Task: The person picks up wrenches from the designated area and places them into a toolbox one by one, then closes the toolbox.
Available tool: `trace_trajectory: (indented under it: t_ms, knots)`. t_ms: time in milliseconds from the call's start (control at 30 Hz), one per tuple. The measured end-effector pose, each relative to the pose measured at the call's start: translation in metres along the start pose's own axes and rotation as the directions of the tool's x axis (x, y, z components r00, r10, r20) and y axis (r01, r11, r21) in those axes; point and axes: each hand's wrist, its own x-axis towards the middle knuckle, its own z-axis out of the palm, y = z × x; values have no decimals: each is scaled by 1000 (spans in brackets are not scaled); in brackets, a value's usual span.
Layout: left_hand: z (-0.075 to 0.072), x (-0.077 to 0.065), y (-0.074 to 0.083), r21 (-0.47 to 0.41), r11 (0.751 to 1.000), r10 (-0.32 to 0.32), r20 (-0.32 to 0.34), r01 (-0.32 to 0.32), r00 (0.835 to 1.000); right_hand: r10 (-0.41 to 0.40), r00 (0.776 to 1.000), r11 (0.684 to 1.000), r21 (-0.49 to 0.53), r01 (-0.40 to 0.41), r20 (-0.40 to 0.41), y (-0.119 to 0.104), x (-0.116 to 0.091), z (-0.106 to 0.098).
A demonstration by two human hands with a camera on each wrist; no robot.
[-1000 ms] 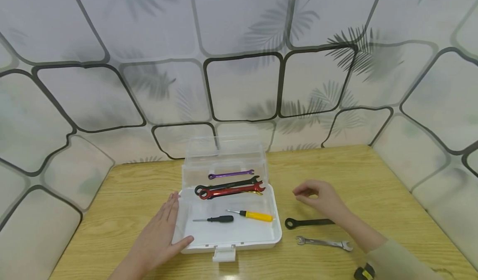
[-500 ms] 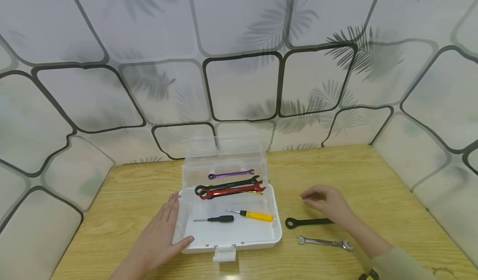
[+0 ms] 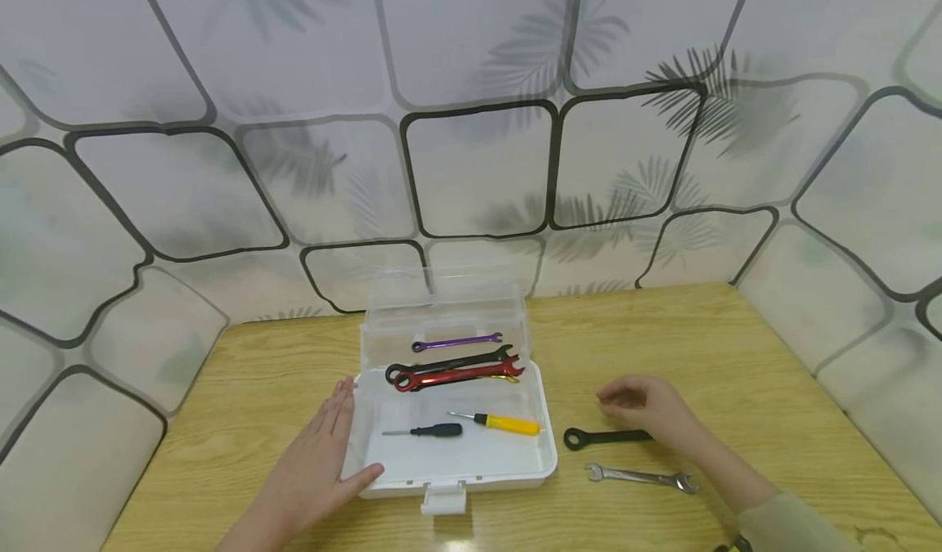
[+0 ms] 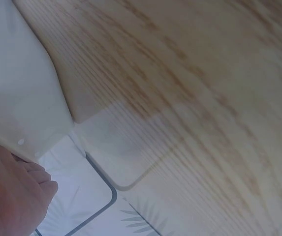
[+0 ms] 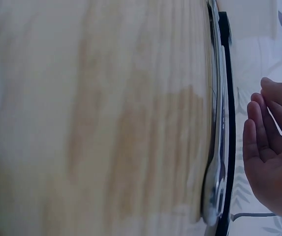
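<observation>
A white toolbox [image 3: 508, 484] with its clear lid [image 3: 441, 294] raised lies before me. My left hand [image 3: 305, 466] rests flat along its left side, thumb over the front corner. Inside are a yellow screwdriver [image 3: 511, 425] and a black screwdriver [image 3: 441, 430]. Toward the back lie a red wrench [image 3: 456, 375], a dark wrench [image 3: 445, 365] and a purple wrench [image 3: 456, 342]. My right hand [image 3: 655, 413], fingers loosely bent with nothing in them, hovers over the end of a black ratchet wrench [image 3: 607, 437]. In the right wrist view, the hand [image 5: 273, 137] is apart from the wrenches.
Nearer me on the wooden table [image 3: 625, 323] lies a silver open-end wrench [image 3: 640, 477]. Part of a black and yellow object [image 3: 739, 544] shows beside the right sleeve [image 3: 787, 527]. A patterned cloth wall [image 3: 478, 176] borders the table at the back and sides.
My right hand has drifted right and slightly toward me, over the black wrench, its thumb and fingers coming closer together. The left hand stays where it was on the toolbox.
</observation>
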Motion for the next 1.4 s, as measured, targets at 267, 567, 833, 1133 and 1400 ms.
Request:
trace_trajectory:
  t_ms: [267, 567, 833, 1133, 1400]
  knots:
    - [-1, 1, 0, 0, 1000, -3, 10, 3, 1000, -69, 997, 997, -32, 71, 37, 11, 1, -1]
    - [-1, 0, 0, 0, 1000, 4, 3, -4, 1000, -179, 982, 983, -37, 181, 59, 19, -2, -4]
    - [0, 0, 0, -3, 1000, 8, -2, -8, 1000, -198, 977, 979, -27, 201, 78, 26, -7, -5]
    - [0, 0, -1, 10, 1000, 20, -33, -19, 999, -253, 964, 964, -68, 259, 87, 26, -10, -3]
    - [1, -1, -1, 34, 999, 30, -64, -28, 997, -260, 956, 958, -89, 273, 133, 26, -10, -4]
